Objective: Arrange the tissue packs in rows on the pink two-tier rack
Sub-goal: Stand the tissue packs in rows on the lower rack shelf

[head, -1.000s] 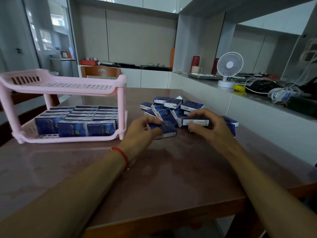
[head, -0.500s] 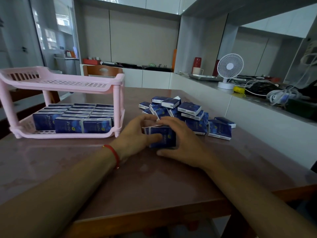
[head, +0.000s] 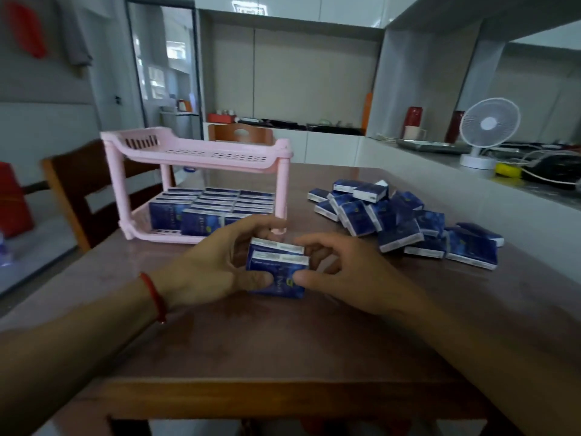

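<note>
Two dark blue tissue packs (head: pixel 278 269) stand pressed together on the brown table, just in front of the pink two-tier rack (head: pixel 201 155). My left hand (head: pixel 217 262) grips them from the left with thumb in front. My right hand (head: pixel 342 272) pinches them from the right, thumb on the front face. The rack's lower tier holds rows of several blue packs (head: pixel 213 206); its upper tier shows no packs. A loose pile of several more packs (head: pixel 399 218) lies on the table to the right.
Wooden chairs (head: pixel 78 190) stand left of and behind the table. A white ledge runs along the table's right side, carrying a white fan (head: pixel 487 130), cables and a yellow object. The table's front edge (head: pixel 283 398) is close to me.
Both hands drew the two packs together out of the pile and toward the rack's front right corner. The view swung right and closer, so the rack now sits more central.
</note>
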{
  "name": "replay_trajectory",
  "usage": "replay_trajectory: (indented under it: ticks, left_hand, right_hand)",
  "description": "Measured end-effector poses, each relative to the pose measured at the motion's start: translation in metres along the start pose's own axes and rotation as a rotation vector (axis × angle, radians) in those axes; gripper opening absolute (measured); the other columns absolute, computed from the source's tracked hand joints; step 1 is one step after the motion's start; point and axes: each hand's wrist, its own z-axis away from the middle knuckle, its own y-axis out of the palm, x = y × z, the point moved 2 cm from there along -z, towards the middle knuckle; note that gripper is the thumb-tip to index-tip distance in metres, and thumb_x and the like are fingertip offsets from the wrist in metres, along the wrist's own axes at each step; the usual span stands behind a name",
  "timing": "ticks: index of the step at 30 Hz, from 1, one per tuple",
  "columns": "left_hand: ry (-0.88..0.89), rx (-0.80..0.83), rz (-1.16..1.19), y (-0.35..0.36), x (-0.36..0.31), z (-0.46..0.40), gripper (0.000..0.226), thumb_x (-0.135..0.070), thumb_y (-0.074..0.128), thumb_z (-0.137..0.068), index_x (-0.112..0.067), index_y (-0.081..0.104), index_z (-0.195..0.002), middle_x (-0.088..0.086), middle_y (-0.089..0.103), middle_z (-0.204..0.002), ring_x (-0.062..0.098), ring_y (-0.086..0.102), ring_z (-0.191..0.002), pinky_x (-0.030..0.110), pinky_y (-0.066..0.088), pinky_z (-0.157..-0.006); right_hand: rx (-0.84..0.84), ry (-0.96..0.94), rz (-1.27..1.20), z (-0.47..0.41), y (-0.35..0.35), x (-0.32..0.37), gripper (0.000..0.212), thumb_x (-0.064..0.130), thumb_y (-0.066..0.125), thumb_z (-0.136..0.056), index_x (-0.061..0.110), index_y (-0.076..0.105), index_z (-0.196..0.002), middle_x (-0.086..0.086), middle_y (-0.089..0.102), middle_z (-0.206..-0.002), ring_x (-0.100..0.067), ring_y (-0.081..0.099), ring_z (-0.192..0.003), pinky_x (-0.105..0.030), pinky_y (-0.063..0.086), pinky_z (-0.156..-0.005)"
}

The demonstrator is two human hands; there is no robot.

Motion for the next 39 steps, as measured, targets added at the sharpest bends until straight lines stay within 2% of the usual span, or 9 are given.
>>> replay_trajectory:
  ticks: [6,9,11,13,16,21,28,36,39]
  left_hand:
    - [-0.046,-0.016,-0.056,-0.027,0.009,0.028,0.064,0.003,0.073,-0.084,-0.020,0.047,-0.138,0.005,0.058,-0.135,0.012,0.060,-0.123,0.032,0.051,-0.103]
    - [-0.014,-0.067,-0.116,-0.046,0.009,0.045,0.062,-0.003,0.076,-0.083,-0.023,0.050,-0.135,-0.005,0.060,-0.133,0.009,0.059,-0.124,0.029,0.051,-0.101]
    - [0.068,-0.297,-0.265,-0.071,0.008,0.056,0.049,-0.005,0.072,-0.079,-0.024,0.059,-0.122,-0.008,0.064,-0.120,0.010,0.062,-0.116,0.033,0.053,-0.097]
    - [0.096,-0.691,-0.462,-0.101,0.007,0.064,0.039,-0.001,0.069,-0.075,-0.022,0.059,-0.107,-0.006,0.063,-0.108,0.011,0.062,-0.102,0.037,0.056,-0.089]
    - [-0.064,-1.069,-0.650,-0.137,0.021,0.067,0.042,-0.001,0.071,-0.075,-0.018,0.052,-0.109,0.004,0.056,-0.112,0.021,0.056,-0.102,0.039,0.055,-0.087]
    - [-0.353,-0.999,-0.509,-0.153,0.058,0.063,0.055,-0.014,0.076,-0.078,-0.016,0.045,-0.124,0.010,0.049,-0.126,0.027,0.049,-0.116,0.044,0.050,-0.098]
    - [-0.313,-0.921,-0.485,-0.154,0.062,0.061,0.057,-0.019,0.075,-0.080,-0.019,0.043,-0.128,0.006,0.053,-0.131,0.023,0.050,-0.120,0.044,0.049,-0.102]
    - [-0.317,-0.869,-0.423,-0.151,0.060,0.060,0.053,-0.018,0.070,-0.089,-0.018,0.040,-0.132,0.004,0.053,-0.128,0.022,0.054,-0.117,0.041,0.052,-0.100]
    - [-0.326,-0.862,-0.398,-0.150,0.058,0.059,0.052,-0.017,0.071,-0.089,-0.020,0.040,-0.131,0.002,0.054,-0.123,0.023,0.055,-0.116,0.040,0.053,-0.099]
  right_hand:
    - [0.050,0.005,-0.004,-0.030,0.029,0.025,0.040,0.036,0.081,-0.079,0.033,0.064,-0.115,0.007,0.071,-0.097,-0.003,0.065,-0.083,-0.012,0.052,-0.067]
    - [0.063,0.018,0.003,-0.044,0.039,0.034,0.038,0.038,0.084,-0.075,0.029,0.065,-0.107,0.003,0.071,-0.089,-0.011,0.066,-0.078,-0.023,0.056,-0.067]
    - [0.022,0.002,-0.018,-0.054,0.043,0.041,0.038,0.037,0.086,-0.073,0.026,0.065,-0.103,0.001,0.072,-0.085,-0.014,0.067,-0.076,-0.030,0.057,-0.071]
    - [-0.053,-0.025,-0.068,-0.065,0.047,0.051,0.039,0.034,0.087,-0.072,0.023,0.066,-0.104,0.000,0.072,-0.083,-0.014,0.066,-0.072,-0.028,0.058,-0.071]
    - [-0.133,-0.063,-0.022,-0.089,0.057,0.074,0.043,0.039,0.085,-0.073,0.024,0.063,-0.108,0.009,0.068,-0.080,-0.010,0.065,-0.071,-0.018,0.053,-0.064]
    - [-0.188,-0.099,0.017,-0.136,0.089,0.101,0.042,0.037,0.084,-0.075,0.023,0.065,-0.111,0.012,0.065,-0.092,-0.004,0.059,-0.079,-0.024,0.052,-0.072]
    - [-0.309,-0.096,0.104,-0.172,0.132,0.097,0.041,0.041,0.079,-0.079,0.024,0.066,-0.114,0.006,0.068,-0.112,-0.017,0.055,-0.106,-0.046,0.049,-0.093]
    - [-0.194,-0.048,0.079,-0.188,0.127,0.092,0.046,0.035,0.078,-0.083,0.017,0.064,-0.123,0.004,0.066,-0.102,-0.019,0.064,-0.100,-0.041,0.053,-0.092]
    - [-0.125,-0.013,0.093,-0.191,0.124,0.086,0.053,0.038,0.078,-0.083,0.014,0.063,-0.128,0.001,0.068,-0.101,-0.016,0.065,-0.099,-0.030,0.051,-0.089]
